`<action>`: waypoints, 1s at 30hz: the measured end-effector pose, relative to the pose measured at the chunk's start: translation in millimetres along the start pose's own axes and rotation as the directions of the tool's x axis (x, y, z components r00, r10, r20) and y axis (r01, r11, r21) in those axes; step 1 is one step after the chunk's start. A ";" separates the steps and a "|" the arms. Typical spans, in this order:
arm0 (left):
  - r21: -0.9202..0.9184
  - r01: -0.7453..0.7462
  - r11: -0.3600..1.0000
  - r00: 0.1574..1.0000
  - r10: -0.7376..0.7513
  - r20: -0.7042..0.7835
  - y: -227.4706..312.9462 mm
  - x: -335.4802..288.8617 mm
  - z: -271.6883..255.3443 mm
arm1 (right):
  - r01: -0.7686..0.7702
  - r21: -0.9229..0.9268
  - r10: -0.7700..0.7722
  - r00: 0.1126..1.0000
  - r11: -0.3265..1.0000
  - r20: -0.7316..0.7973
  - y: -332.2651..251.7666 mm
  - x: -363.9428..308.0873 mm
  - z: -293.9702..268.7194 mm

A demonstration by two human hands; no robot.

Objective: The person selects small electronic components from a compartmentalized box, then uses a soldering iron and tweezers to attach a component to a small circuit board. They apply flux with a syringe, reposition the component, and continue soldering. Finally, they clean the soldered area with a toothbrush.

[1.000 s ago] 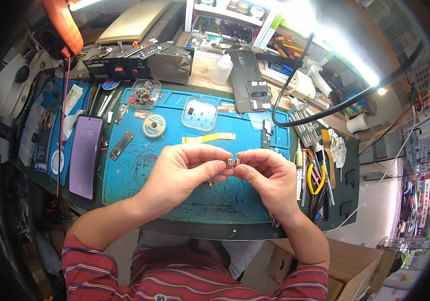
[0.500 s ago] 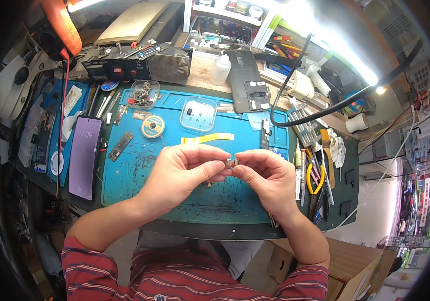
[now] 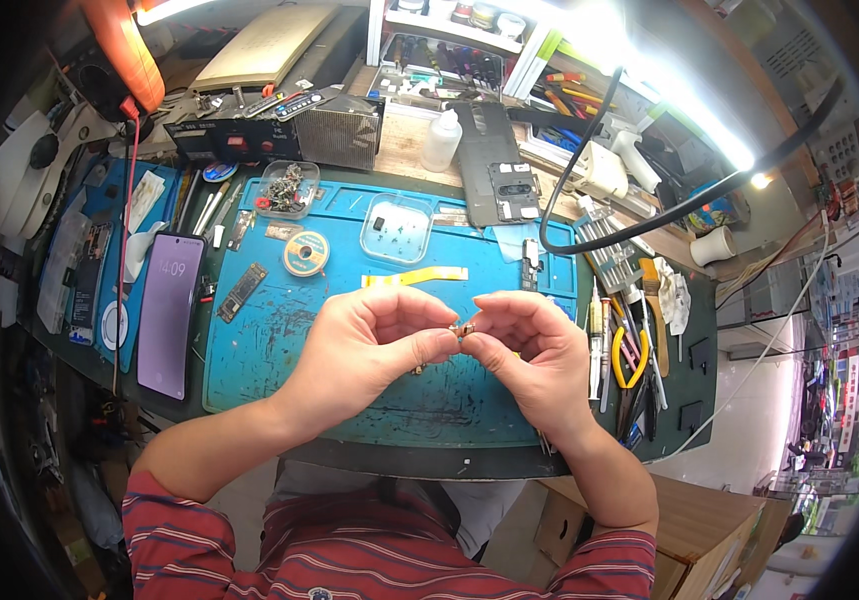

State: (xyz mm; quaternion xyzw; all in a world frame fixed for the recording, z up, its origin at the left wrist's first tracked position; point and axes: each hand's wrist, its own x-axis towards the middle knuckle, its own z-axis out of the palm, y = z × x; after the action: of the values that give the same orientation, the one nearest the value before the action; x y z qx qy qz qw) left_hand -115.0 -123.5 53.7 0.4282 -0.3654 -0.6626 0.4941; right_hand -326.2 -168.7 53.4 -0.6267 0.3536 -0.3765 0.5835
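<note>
A tiny metallic part (image 3: 464, 330), too small to name, is pinched between my two hands above the blue work mat (image 3: 269, 375). My left hand (image 3: 379, 335) holds it with thumb and index finger from the left. From the right, the thumb and index finger of my right hand (image 3: 529, 345) grip it as well. Most of the part is hidden by the fingertips. Just beyond my hands lies a yellow flex cable (image 3: 415, 276). Some small bits on the mat show partly beneath my fingers, too unclear to name.
A lit phone (image 3: 169, 315) lies at the left, near a solder spool (image 3: 306, 253) and a circuit board (image 3: 241, 291). Small clear boxes (image 3: 396, 228) stand at the mat's far side. Yellow-handled pliers (image 3: 631, 360) and other tools lie right. A black cable (image 3: 689, 195) arches overhead.
My fingertips have turned the small metallic part, so less of it shows now. Both hands have shifted only slightly and stay in the same place over the mat.
</note>
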 end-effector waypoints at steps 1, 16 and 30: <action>0.001 0.002 1.000 1.000 -0.002 0.000 0.0 0.1 0.1 | 0.002 0.006 -0.002 1.000 1.000 0.002 0.3 0.1 -0.2; 0.009 0.005 1.000 1.000 -0.005 -0.002 -0.2 1.6 0.6 | 0.045 -0.034 -0.045 0.999 0.998 -0.001 4.0 0.9 -2.2; 0.070 -0.291 0.954 0.942 0.298 -0.153 13.0 12.0 -22.0 | 0.101 -0.779 -0.031 0.994 0.619 0.104 -19.1 1.0 2.1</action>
State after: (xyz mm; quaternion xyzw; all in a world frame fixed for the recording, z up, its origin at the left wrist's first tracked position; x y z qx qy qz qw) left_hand -91.9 -139.6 54.9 0.4324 -0.3991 -0.5356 0.6057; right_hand -323.7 -167.3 72.4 -0.8451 0.4352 -0.1808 0.2524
